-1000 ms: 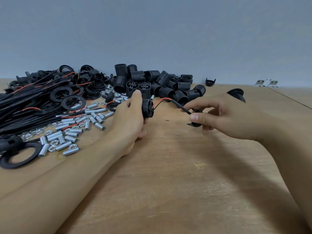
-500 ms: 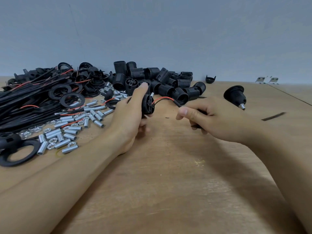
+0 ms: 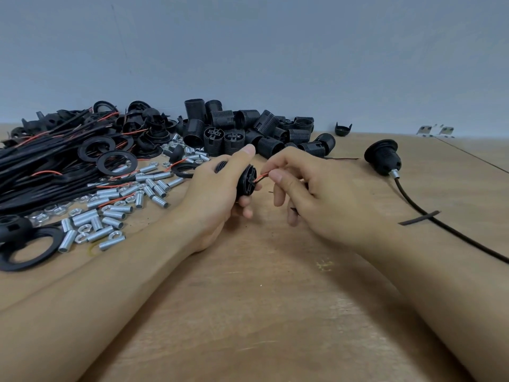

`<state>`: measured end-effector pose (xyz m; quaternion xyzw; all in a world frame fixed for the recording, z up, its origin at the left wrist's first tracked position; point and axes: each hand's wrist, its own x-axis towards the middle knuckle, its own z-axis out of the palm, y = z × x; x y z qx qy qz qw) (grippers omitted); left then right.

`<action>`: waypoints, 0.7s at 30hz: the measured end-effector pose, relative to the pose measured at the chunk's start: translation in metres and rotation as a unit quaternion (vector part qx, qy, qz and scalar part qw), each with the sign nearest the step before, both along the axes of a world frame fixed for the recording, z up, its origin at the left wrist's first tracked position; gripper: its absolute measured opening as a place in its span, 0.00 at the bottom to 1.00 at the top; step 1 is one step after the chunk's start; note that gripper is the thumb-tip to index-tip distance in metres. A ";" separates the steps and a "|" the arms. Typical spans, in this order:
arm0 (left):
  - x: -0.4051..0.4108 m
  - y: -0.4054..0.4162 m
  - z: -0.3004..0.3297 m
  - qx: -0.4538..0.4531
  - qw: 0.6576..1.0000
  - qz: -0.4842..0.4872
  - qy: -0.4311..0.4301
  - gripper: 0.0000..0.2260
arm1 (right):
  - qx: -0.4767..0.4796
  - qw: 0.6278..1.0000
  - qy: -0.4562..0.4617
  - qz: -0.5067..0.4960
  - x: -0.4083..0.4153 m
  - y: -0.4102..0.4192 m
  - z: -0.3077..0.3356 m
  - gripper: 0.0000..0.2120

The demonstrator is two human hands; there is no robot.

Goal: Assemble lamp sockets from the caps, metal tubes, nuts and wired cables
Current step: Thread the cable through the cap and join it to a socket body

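black ribbed socket (image 3: 246, 183) sits above the wooden table (image 3: 248, 312), gripped in the left hand (image 3: 217, 197) with the thumb laid over its top and the fingers curled beneath. its slotted end faces the right hand (image 3: 316, 194), just beside the socket, which pinches a red wire (image 3: 260, 177) between thumb and forefinger where the wire meets that end. behind the socket lies a pile of sockets (image 3: 261, 128). left of the socket lie metal tubes (image 3: 110, 216) mixed with nuts (image 3: 82, 237), then rings (image 3: 117, 162) and a heap of cables (image 3: 41, 166). well right of the socket stands a finished socket (image 3: 382, 158), its cable (image 3: 440, 224) trailing to the table's right edge.
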<state>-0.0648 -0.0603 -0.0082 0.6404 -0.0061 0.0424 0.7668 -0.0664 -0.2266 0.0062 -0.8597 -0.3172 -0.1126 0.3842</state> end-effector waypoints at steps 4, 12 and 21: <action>-0.001 -0.001 0.001 -0.003 1.000 -0.008 0.005 0.15 | 0.057 0.997 0.040 0.010 0.001 0.005 -0.006 0.10; -0.003 -0.001 0.004 -0.008 1.000 -0.019 0.016 0.14 | 0.028 0.999 -0.024 0.009 0.003 0.005 -0.005 0.06; -0.006 -0.004 0.006 -0.048 0.996 -0.053 0.057 0.12 | 0.036 0.998 -0.014 0.040 -0.005 0.010 -0.002 0.04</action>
